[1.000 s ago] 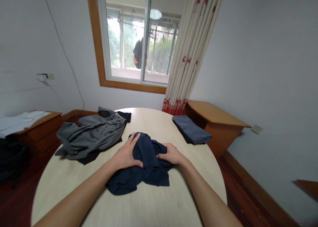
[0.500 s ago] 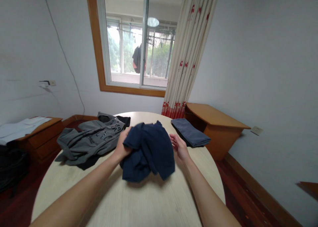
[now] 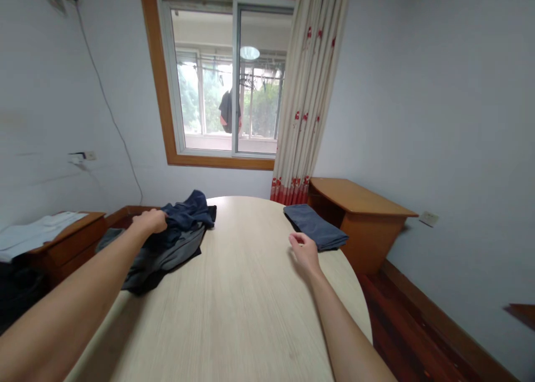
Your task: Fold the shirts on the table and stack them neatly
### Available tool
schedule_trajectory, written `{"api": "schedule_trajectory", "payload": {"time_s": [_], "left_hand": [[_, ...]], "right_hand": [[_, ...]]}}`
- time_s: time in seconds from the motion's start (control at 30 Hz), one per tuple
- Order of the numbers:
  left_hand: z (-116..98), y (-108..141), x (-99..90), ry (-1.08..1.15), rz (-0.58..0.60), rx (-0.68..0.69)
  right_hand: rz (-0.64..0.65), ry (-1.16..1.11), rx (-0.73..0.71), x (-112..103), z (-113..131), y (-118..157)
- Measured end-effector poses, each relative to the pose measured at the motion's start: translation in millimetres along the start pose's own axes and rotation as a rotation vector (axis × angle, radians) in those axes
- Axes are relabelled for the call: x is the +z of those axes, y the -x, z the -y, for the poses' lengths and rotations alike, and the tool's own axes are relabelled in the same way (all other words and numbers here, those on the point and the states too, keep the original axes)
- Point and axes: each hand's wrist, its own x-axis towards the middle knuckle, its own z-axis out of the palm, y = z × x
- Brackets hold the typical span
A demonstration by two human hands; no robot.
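Observation:
On the left of the table lies a crumpled navy garment [image 3: 184, 213], spread over a dark grey garment with printed lettering, now mostly covered [image 3: 167, 259]. My left hand [image 3: 150, 221] is closed at the navy garment's left edge, its fingertips partly hidden. Over the right part of the table hovers my right hand [image 3: 305, 252], fingers loosely bent and holding nothing. Just beyond it a folded blue-grey garment [image 3: 317, 226] rests near the table's right edge, with something black showing beneath.
The round pale table [image 3: 242, 304] fills the foreground. A wooden desk [image 3: 363, 198] stands behind it on the right, beside a patterned curtain [image 3: 307, 103]. On the left, papers [image 3: 42, 231] lie on a wooden cabinet [image 3: 83, 240].
My left hand has carried the navy garment from the table's middle leftward onto the grey garment. My right hand stays on the right, away from the navy garment. The view has tilted up slightly.

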Motion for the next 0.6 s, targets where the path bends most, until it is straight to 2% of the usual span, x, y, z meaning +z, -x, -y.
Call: {"api": "schedule_trajectory", "payload": {"time_s": [0.1, 0.17, 0.27, 0.37, 0.43, 0.5, 0.6], "left_hand": [[-6.3, 5.8, 15.8, -0.239, 0.114, -0.018], [-17.0, 9.9, 29.6, -0.315, 0.163, -0.013], [-39.6, 28.7, 58.2, -0.31, 0.251, 0.125], [-54.9, 64.6, 94.7, -0.184, 0.299, 0.256], [-52.9, 90.6, 119.0, -0.085, 0.345, 0.269], [-42.1, 111.2, 139.1, -0.019, 0.374, 0.291], [-23.2, 127.6, 154.8, 0.039, 0.42, 0.337]], "right_hand": [[-0.191, 0.238, -0.087, -19.5, -9.2, -10.2], [-0.278, 0.404, -0.057, -29.8, -15.0, -14.1], [-0.281, 0.605, 0.056, -36.3, -22.8, -14.5], [-0.208, 0.735, 0.096, -35.3, -30.4, -11.4], [-0.199, 0.777, 0.086, -34.0, -35.5, -10.1], [-0.218, 0.782, 0.083, -33.9, -39.8, -10.2], [-0.255, 0.757, 0.11, -35.9, -42.5, -12.0]]}}
